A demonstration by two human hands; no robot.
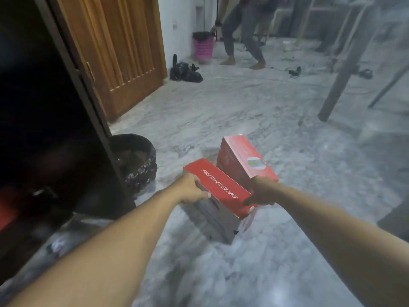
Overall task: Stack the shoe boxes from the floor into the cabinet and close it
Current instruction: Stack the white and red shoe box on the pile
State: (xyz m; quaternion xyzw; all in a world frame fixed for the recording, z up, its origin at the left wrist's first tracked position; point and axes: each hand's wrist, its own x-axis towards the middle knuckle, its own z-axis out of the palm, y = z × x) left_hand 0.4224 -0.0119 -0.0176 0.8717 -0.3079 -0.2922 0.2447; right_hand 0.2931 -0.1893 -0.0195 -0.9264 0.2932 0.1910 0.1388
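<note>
Both hands grip one box: the left hand [194,188] curls round the near left edge of the lid, thumb on top, and the right hand [261,192] clamps the right edge, thumb along the lid and fingers out of sight beneath. That Skechers box [221,189], red-lidded with grey sides, sits tilted between the hands, low over the floor [276,120]; whether its bottom is touching the floor or just clear of it I cannot tell. Just beyond the right hand a second red box [243,160] stands higher, touching or nearly touching the first.

Judging by this, the step in hand is picking a box up off the floor. The next move calls for a level lift and a swing to the left, where the cabinet [44,107] stands open and dark, a red shape dimly visible low inside. A dark basket [137,160] sits just left of the left hand by the cabinet's edge, so the box should pass above it. Beyond the hands, far off, a person stands near a pink bin [203,46].
</note>
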